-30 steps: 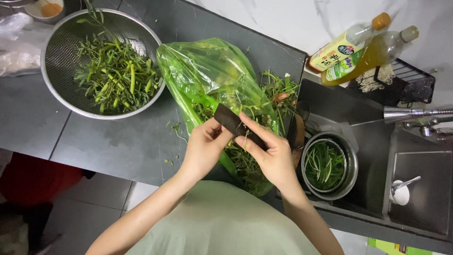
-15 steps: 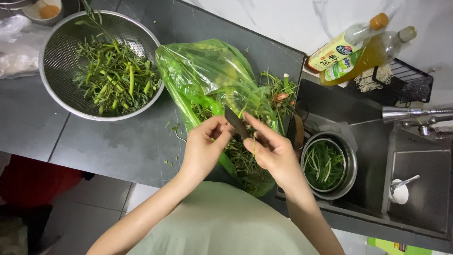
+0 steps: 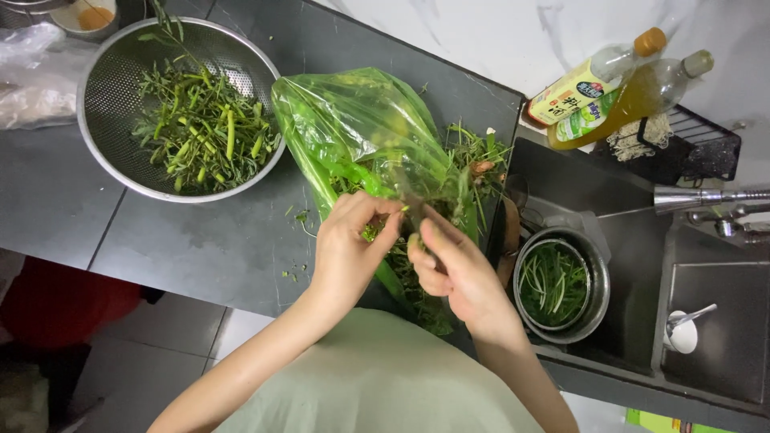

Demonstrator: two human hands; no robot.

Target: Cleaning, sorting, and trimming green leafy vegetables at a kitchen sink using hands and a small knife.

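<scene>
Since before, the knife blade is turned edge-on and I see it only blurred; my left hand [image 3: 349, 244] and right hand [image 3: 453, 269] pinch closed on a green stem [image 3: 407, 215], frame centre, over the green bag [image 3: 361, 128].

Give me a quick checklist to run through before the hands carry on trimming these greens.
1. Left hand grips the stem: ok.
2. Right hand holds the knife: cannot tell, blade blurred.
3. Fingers out of the blade's way: cannot tell.
4. Colander has room for more: ok.
5. Green plastic bag lies open under the greens: ok.
6. Bottles stand away from the hands: ok.
</scene>
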